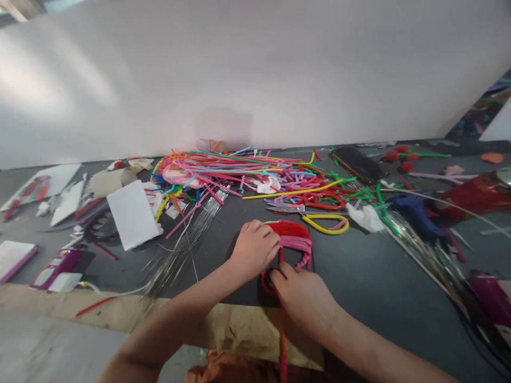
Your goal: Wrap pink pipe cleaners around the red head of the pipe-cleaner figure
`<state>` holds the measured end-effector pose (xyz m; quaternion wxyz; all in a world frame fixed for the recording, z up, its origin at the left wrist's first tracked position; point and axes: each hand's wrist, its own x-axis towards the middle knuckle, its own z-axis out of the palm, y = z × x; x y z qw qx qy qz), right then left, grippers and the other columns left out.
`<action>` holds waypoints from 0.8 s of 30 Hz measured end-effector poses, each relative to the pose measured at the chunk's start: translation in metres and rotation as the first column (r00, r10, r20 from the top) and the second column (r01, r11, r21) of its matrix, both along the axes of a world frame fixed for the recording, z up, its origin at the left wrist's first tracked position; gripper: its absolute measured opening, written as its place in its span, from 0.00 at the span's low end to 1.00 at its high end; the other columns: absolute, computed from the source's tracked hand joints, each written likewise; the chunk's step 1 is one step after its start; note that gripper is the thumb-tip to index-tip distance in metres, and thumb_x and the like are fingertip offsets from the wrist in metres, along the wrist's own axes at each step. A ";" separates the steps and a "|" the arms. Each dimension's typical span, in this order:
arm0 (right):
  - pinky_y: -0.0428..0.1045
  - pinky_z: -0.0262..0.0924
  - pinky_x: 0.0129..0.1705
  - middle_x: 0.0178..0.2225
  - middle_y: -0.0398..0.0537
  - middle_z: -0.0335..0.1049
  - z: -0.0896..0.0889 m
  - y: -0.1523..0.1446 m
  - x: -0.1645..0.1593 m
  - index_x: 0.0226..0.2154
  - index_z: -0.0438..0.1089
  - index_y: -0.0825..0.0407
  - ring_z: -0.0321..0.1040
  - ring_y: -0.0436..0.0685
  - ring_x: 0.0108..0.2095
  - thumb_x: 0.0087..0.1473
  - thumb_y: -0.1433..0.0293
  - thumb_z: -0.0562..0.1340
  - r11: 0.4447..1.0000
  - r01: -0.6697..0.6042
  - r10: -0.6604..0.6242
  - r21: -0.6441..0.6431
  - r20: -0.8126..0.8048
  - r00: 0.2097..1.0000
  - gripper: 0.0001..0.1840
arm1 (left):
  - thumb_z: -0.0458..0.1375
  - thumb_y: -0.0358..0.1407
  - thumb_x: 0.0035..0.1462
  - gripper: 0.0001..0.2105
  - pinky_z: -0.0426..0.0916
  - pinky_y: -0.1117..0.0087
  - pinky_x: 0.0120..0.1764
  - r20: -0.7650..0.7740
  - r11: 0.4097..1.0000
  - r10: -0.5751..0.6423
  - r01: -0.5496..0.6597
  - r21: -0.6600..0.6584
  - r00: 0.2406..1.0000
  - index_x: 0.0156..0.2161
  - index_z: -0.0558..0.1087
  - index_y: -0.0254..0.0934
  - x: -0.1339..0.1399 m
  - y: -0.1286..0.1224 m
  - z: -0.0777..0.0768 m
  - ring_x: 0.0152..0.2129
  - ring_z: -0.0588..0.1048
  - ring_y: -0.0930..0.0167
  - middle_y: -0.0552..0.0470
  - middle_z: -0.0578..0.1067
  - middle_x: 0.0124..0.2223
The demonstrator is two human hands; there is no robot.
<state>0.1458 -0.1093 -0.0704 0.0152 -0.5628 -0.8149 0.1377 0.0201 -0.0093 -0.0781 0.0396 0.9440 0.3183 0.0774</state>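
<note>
On the bench (383, 260), the pipe-cleaner pile (239, 173) is kept at the back, seemingly to leave working room. Near the front edge, the red-and-pink piece (296, 242) is clamped by the left grip (256, 247), apparently for steadiness; by the right grip (299, 291), the red strand (283, 338) is pinched.

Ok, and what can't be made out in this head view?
Head view, hidden: part of the fuzzy red-and-pink piece, behind the left hand and right hand.
Head view, cut off: the lower end of the red strand, apparently by the bottom edge.
Head view, too small and blurred: any print on the purple packet at left.
</note>
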 end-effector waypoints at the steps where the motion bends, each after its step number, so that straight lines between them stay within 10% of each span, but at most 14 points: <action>1: 0.45 0.57 0.27 0.33 0.51 0.71 0.000 0.001 -0.002 0.34 0.69 0.52 0.70 0.55 0.31 0.54 0.78 0.55 1.000 -0.005 0.005 -0.026 -0.005 1.000 0.09 | 0.51 0.38 0.60 0.08 0.58 0.64 0.39 -0.013 1.000 -0.011 0.011 0.003 1.000 0.35 0.72 0.39 0.002 0.002 0.000 0.36 0.65 0.68 0.52 0.73 0.36; 24: 0.51 0.65 0.33 0.38 0.55 0.70 0.000 0.011 0.000 0.42 0.69 0.53 0.71 0.59 0.35 0.56 0.76 0.52 0.991 0.003 -0.015 -0.131 -0.097 0.995 0.14 | 0.51 0.35 0.60 0.08 0.54 0.61 0.43 -0.114 0.993 -0.114 0.117 0.023 0.987 0.35 0.72 0.39 0.005 0.009 0.007 0.37 0.66 0.67 0.52 0.75 0.36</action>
